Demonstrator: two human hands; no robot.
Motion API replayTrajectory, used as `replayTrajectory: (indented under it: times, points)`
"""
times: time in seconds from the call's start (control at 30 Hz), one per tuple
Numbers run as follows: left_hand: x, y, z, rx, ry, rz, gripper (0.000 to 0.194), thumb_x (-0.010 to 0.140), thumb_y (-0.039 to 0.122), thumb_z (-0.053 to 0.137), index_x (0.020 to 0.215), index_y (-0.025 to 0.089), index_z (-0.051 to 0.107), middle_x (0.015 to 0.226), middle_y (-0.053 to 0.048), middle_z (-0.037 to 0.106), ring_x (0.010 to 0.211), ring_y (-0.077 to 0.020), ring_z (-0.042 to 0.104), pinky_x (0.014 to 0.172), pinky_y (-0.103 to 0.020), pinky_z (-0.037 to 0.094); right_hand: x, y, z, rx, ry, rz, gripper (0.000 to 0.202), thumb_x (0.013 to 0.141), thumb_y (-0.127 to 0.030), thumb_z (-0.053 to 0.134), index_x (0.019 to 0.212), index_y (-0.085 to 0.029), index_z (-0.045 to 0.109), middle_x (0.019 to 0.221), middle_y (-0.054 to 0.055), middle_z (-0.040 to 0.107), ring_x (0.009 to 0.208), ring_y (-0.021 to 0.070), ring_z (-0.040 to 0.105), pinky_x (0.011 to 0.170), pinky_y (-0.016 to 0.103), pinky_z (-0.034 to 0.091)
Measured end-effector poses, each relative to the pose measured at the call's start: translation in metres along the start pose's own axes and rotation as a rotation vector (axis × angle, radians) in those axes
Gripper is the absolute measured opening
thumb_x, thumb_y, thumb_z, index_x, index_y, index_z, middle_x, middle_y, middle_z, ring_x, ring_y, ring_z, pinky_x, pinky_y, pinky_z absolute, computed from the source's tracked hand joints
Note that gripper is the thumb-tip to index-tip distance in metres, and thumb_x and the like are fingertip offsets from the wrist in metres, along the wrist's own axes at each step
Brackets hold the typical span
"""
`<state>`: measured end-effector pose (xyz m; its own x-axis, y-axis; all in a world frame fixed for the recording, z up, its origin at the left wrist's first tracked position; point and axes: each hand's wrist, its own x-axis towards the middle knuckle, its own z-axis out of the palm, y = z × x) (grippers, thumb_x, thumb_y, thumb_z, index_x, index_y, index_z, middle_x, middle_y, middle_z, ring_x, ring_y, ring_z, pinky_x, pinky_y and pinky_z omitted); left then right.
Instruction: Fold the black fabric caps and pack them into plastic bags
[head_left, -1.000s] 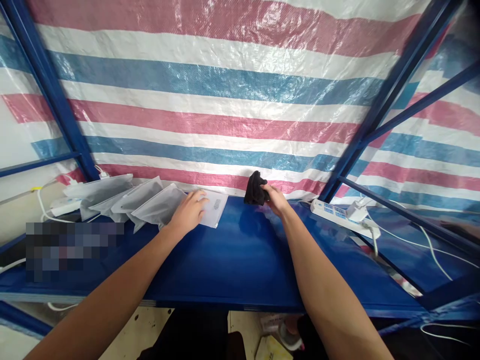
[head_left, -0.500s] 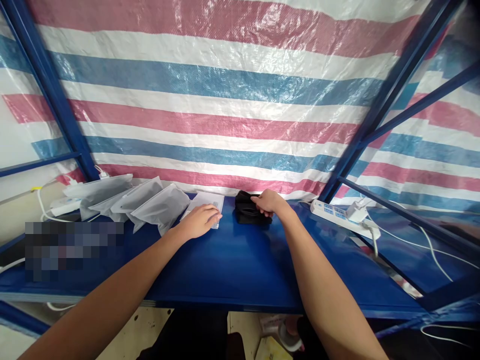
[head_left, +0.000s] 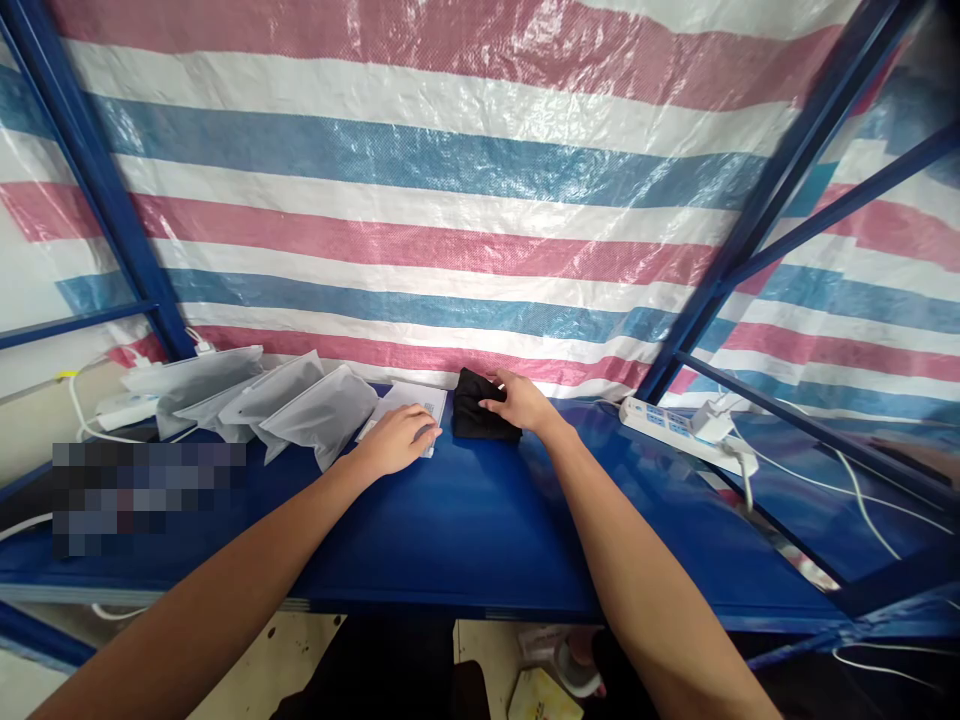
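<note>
A folded black cloth item lies on the blue tabletop near its back edge. My right hand rests at its right side, thumb and fingers apart, touching the cloth. To the left, my left hand lies with fingers loosely spread over a flat white packet that carries small print. The palm covers the packet's lower part. Several frosted zip bags lean in a row just left of the packet.
A white power strip with a plug and cables sits at the right. Another white socket block is at the far left. Blue metal posts flank the table, and striped plastic sheeting hangs behind.
The black item has shifted slightly left and now looks flatter and more neatly folded. My right hand moved left with it, and its fingers spread from a pinch. My left hand barely moved.
</note>
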<state>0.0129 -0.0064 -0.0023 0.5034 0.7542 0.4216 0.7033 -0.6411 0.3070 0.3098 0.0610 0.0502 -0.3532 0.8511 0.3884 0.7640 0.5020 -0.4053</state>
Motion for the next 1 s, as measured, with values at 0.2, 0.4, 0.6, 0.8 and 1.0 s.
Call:
replayTrajectory:
  times: [0.2, 0.4, 0.6, 0.8, 1.0]
  points:
    - [-0.001, -0.005, 0.000, 0.014, 0.014, -0.049, 0.036, 0.114, 0.039, 0.048, 0.110, 0.023, 0.081, 0.119, -0.010, 0.077, 0.115, -0.0286, 0.072, 0.109, -0.043, 0.054, -0.008, 0.006, -0.031, 0.706, -0.277, 0.029, 0.048, 0.084, -0.055, 0.089, 0.112, -0.018, 0.077, 0.101, 0.007, 0.080, 0.086, 0.0212, 0.075, 0.081, 0.035, 0.061]
    - [-0.001, -0.005, -0.001, 0.015, 0.015, -0.071, 0.039, 0.114, 0.040, 0.047, 0.110, 0.021, 0.081, 0.120, -0.011, 0.076, 0.113, -0.0290, 0.073, 0.108, -0.045, 0.055, -0.016, 0.001, -0.043, 1.186, -0.344, 0.103, 0.056, 0.081, -0.072, 0.088, 0.082, -0.019, 0.071, 0.057, -0.004, 0.057, 0.044, 0.0082, 0.045, 0.042, 0.021, 0.037]
    - [-0.001, -0.004, -0.001, 0.020, 0.019, -0.074, 0.037, 0.113, 0.038, 0.048, 0.108, 0.023, 0.082, 0.118, -0.010, 0.077, 0.112, -0.0280, 0.074, 0.106, -0.043, 0.056, 0.002, 0.004, -0.038, 1.228, 0.166, 0.155, 0.051, 0.085, -0.071, 0.086, 0.087, -0.021, 0.073, 0.056, -0.007, 0.050, 0.042, 0.0064, 0.033, 0.038, 0.019, 0.028]
    - [-0.001, -0.004, 0.001, 0.019, 0.030, -0.078, 0.037, 0.113, 0.041, 0.049, 0.110, 0.023, 0.082, 0.118, -0.010, 0.077, 0.112, -0.0285, 0.073, 0.106, -0.043, 0.056, -0.005, 0.011, -0.037, 0.870, -0.057, 0.243, 0.057, 0.085, -0.074, 0.085, 0.094, -0.017, 0.081, 0.104, 0.013, 0.082, 0.093, 0.0217, 0.078, 0.071, 0.025, 0.063]
    - [-0.001, -0.005, 0.002, 0.028, 0.036, -0.084, 0.033, 0.112, 0.040, 0.052, 0.110, 0.022, 0.080, 0.119, -0.010, 0.076, 0.114, -0.0285, 0.073, 0.108, -0.043, 0.055, -0.015, -0.001, -0.015, 0.780, -0.794, 0.207, 0.066, 0.086, -0.074, 0.084, 0.117, -0.015, 0.082, 0.111, 0.017, 0.084, 0.090, 0.0264, 0.082, 0.079, 0.035, 0.068]
